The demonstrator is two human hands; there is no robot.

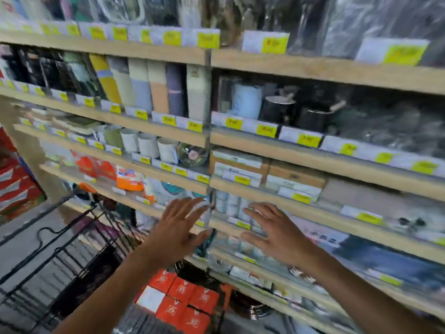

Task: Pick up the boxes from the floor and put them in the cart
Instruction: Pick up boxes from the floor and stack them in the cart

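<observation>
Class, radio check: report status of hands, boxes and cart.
Left hand and right hand open, empty, raised before shelves. Orange boxes stacked low below. Wire cart at left. Nothing blocking.

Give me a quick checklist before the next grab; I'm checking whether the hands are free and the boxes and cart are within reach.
1. Left hand free: ok, fingers spread, holding nothing.
2. Right hand free: ok, fingers spread, holding nothing.
3. Orange boxes located: ok, grouped low down below both hands, in front of the shelves.
4. Hands at the boxes: not ok, both are raised in front of the shelves, well above the boxes.
5. Cart nearby: ok, black wire cart at the lower left, beside the boxes.
6. Room in the cart: cannot tell, its inside is blurred.
</observation>
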